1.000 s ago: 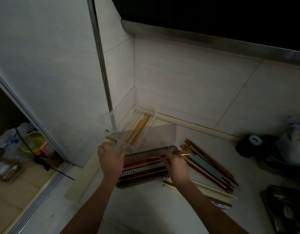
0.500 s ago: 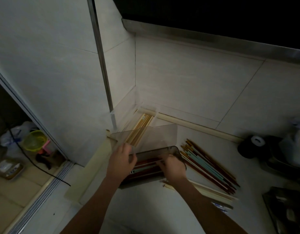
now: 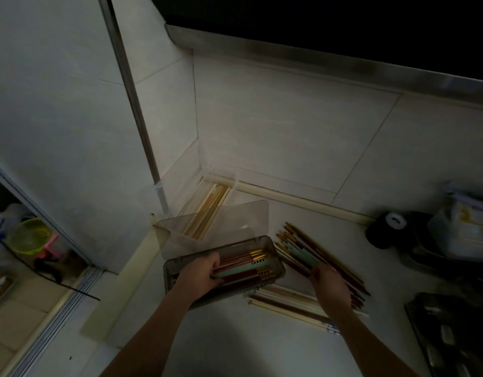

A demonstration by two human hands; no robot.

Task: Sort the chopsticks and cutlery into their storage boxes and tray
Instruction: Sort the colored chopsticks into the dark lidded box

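Note:
A smoky clear storage box point(image 3: 279, 258) lies on the white counter with its lid point(image 3: 234, 221) standing open behind it. Red, pink and mint chopsticks point(image 3: 245, 266) lie inside. My left hand point(image 3: 200, 277) reaches into the box, its fingers and thumb curled round the near ends of those chopsticks. To the right of the box, my right hand point(image 3: 330, 285) lies over a loose pile of coloured chopsticks point(image 3: 300, 247); its fingers are blurred. Pale chopsticks point(image 3: 285, 300) lie in front of the box. A clear box point(image 3: 221, 175) in the corner holds golden chopsticks point(image 3: 211, 205).
A black tape roll point(image 3: 392, 223) and a plastic container point(image 3: 466, 227) stand at the right. A dark tray point(image 3: 452, 336) sits at the lower right. Tiled walls close the corner. The counter ends at the left; a green basket point(image 3: 28, 235) sits on the floor below.
My right hand has left the box and moved right onto the loose chopstick pile. My left hand has moved from the box's left edge into the box, onto the chopsticks.

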